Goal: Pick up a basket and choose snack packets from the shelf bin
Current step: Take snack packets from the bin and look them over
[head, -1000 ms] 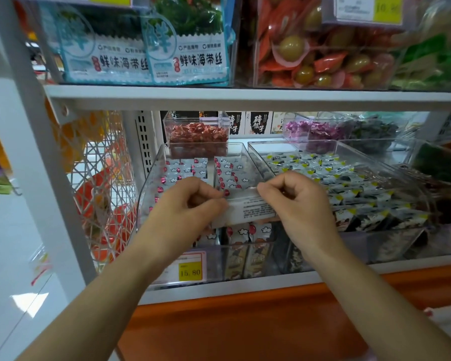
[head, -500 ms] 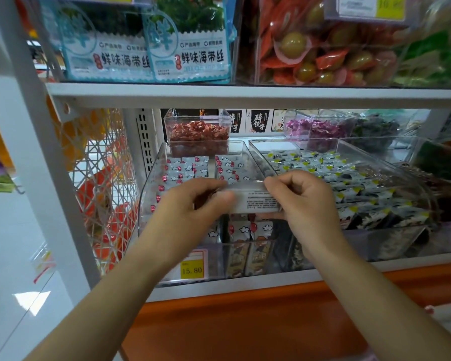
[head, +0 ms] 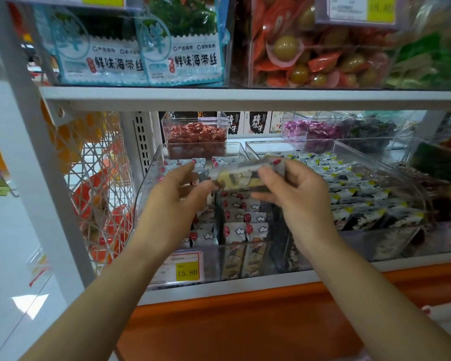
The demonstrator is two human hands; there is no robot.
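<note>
Both hands now hold a blurred, small clear-wrapped snack packet above the clear plastic shelf bin: right hand pinches it; left hand, fingers looser than before, touches its end. The packet has turned, its white label gone.

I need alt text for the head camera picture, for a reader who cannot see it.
Two bare hands hold one snack packet above a clear shelf bin of similar packets: the right hand pinches it, and the left hand touches its left end. A yellow price tag reads 15.80.
</note>
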